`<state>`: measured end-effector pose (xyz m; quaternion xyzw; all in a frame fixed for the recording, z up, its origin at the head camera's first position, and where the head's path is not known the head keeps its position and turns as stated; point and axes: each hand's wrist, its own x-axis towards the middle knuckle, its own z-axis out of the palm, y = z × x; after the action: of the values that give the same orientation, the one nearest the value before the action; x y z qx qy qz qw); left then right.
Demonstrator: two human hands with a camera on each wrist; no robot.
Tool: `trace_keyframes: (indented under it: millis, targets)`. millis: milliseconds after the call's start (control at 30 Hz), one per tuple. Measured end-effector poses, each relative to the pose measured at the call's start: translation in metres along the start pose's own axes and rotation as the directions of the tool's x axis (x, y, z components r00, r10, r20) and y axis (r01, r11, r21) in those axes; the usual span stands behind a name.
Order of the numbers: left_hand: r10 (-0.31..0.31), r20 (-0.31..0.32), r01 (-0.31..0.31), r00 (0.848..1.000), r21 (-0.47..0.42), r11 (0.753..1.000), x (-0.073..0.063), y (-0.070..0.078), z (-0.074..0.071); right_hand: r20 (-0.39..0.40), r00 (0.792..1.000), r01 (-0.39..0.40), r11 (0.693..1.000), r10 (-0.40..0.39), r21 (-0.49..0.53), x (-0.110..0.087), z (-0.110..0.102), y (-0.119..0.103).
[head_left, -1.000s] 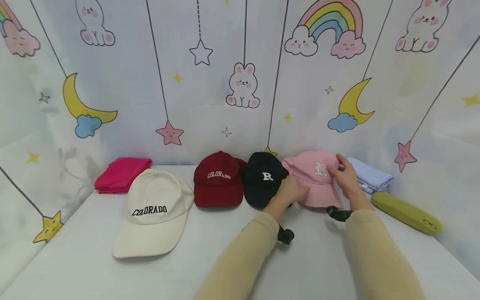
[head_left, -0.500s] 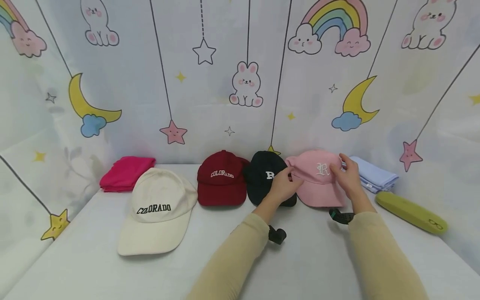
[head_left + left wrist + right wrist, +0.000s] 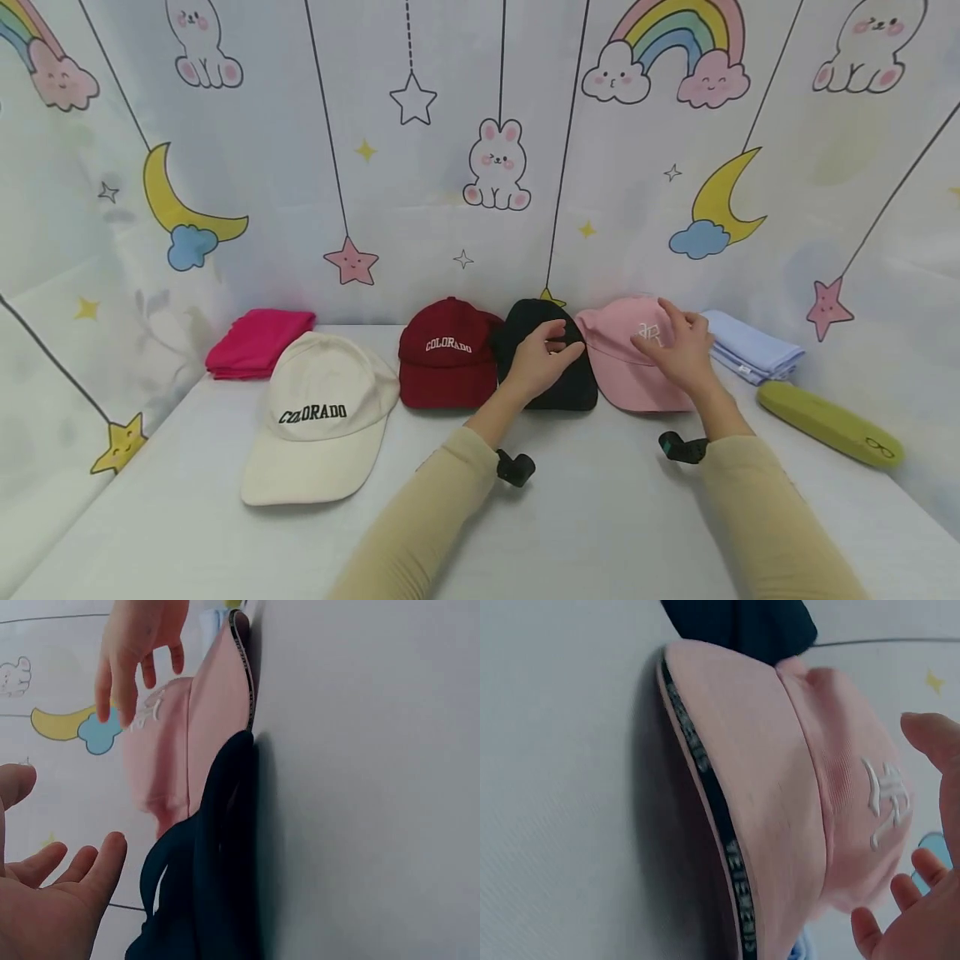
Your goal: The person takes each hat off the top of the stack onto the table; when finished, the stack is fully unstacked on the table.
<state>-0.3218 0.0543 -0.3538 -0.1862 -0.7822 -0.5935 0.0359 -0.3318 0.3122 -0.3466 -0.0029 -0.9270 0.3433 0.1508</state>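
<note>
Cream cap (image 3: pixel 318 417) and maroon cap (image 3: pixel 448 358) are resting left of the left hand (image 3: pixel 534 360), which is hovering, fingers spread, before the black cap (image 3: pixel 564 390). The pink cap (image 3: pixel 632 387), showing white embroidery (image 3: pixel 889 796) and lettered brim edging (image 3: pixel 718 799), is sitting behind the right hand (image 3: pixel 684 354), whose fingers are hanging spread, while a green case (image 3: pixel 830 425), its inside hidden, is lying farther right.

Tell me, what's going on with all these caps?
Someone has both hands out over a table of caps. The left hand hovers by the black cap, the right hand by the pink cap; neither holds anything. Those two and the red cap sit in a row; the white cap lies farther left.
</note>
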Motion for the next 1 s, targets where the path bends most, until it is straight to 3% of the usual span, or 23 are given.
trace_keyframes:
  millis: [433,1000]
  targets:
    - [-0.016,0.020,0.017,1.000,-0.037,0.999,-0.027,-0.004,-0.042,-0.022,1.000,-0.018,0.981,0.014,-0.193,0.005,0.031,-0.016]
    - [-0.041,0.042,0.040,0.998,0.023,0.999,-0.061,-0.003,-0.074,-0.025,0.999,-0.038,0.982,0.033,-0.186,0.000,0.033,-0.003]
